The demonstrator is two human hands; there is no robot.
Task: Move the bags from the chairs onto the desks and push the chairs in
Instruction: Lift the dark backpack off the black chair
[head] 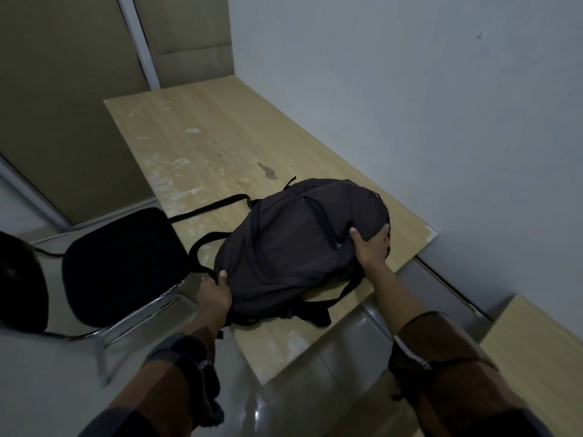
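Observation:
A dark backpack (293, 244) lies flat on the near part of the light wooden desk (205, 143), its straps trailing toward the left edge. My left hand (216, 293) grips the bag's bottom end at the desk's near-left edge. My right hand (372, 246) clasps the bag's top end on the right. A black padded chair (123, 263) with a chrome frame stands left of the desk with its seat bare, pulled out from the desk.
A grey wall runs along the desk's right side, and brown partition panels (63, 89) stand behind it. A second wooden desk corner (536, 345) shows at the lower right. A dark rounded chair back (22, 285) sits at the far left. The floor is glossy tile.

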